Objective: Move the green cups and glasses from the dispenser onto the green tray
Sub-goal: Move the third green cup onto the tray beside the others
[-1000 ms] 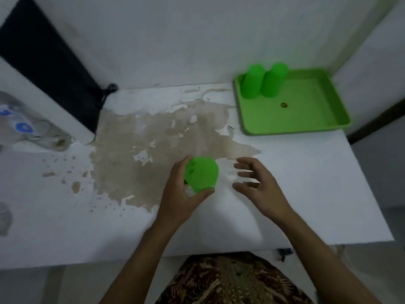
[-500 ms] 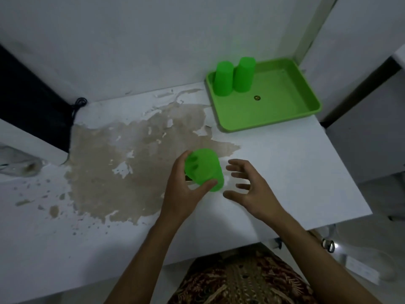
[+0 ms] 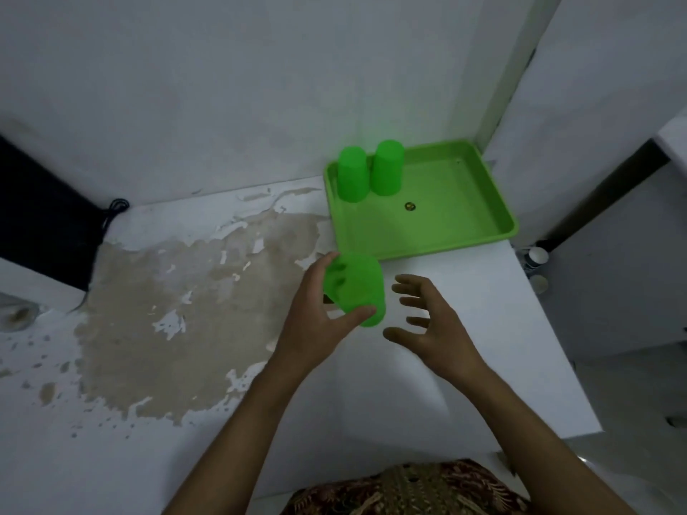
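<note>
White walls [image 3: 208, 91] close in a corner behind our white table [image 3: 427, 384], whose top has a large patch where the coating has peeled away to a brownish layer [image 3: 178, 299], with small flecks scattered toward the left edge. At the far right of the table, against the wall, sits the green tray [image 3: 464, 224]. Two green cups [image 3: 352, 179] [image 3: 387, 168] stand upside down, side by side and just about touching, in its far left corner, and a small dark round spot [image 3: 409, 206] marks the tray floor near them.

Our left hand [image 3: 316, 317] grips a third green cup [image 3: 358, 288] above the table, just short of the tray's near edge, thumb below and fingers wrapped over the top; the cup is tilted. Our right hand [image 3: 435, 325] hovers beside it with fingers spread and empty, not touching the cup.

Off the table's right edge we see a small bottle [image 3: 535, 257], its label too small to read. A dark panel [image 3: 41, 210] with a black cord [image 3: 115, 211] lies at the left. Patterned cloth [image 3: 405, 492] shows at the bottom.
</note>
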